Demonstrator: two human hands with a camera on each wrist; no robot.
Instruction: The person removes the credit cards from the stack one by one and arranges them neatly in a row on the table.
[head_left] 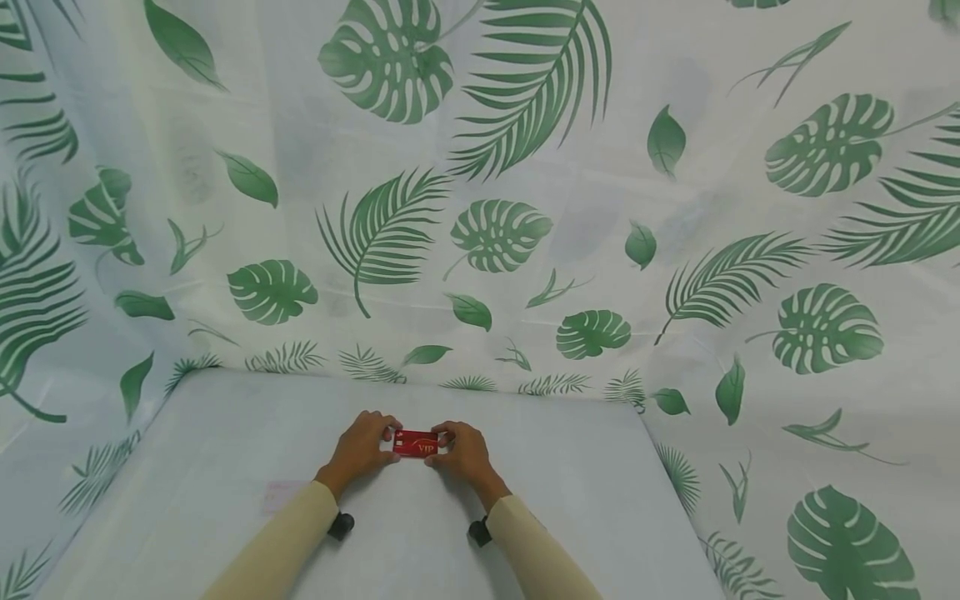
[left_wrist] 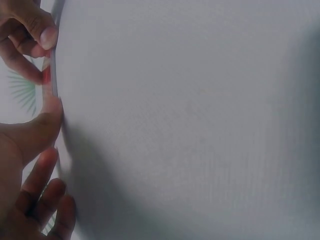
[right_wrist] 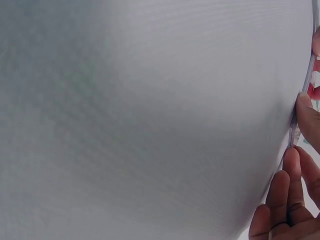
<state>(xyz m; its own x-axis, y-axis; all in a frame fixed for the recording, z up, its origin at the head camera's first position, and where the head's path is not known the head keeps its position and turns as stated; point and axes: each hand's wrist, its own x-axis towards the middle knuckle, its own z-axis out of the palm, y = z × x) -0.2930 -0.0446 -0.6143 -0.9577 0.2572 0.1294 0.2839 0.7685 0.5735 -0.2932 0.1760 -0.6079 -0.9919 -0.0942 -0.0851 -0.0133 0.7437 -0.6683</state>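
Note:
A small red card [head_left: 415, 442] marked "VIP" lies between the two hands near the far part of the white table [head_left: 420, 533]. My left hand [head_left: 362, 445] pinches its left end with thumb and fingers. The right end is pinched the same way by my right hand [head_left: 467, 452]. In the left wrist view a sliver of the red card [left_wrist: 46, 75] shows between the fingers of both hands. Only a bit of the card [right_wrist: 311, 89] appears at the right wrist view's edge, beside the right thumb. Whether the card touches the tabletop I cannot tell.
A faint pinkish rectangle [head_left: 281, 497] shows on the table beside the left forearm. White sheeting [head_left: 570, 275] printed with green leaves stands behind the table and along both sides. Black wrist devices [head_left: 341, 526] sit at the sleeve cuffs.

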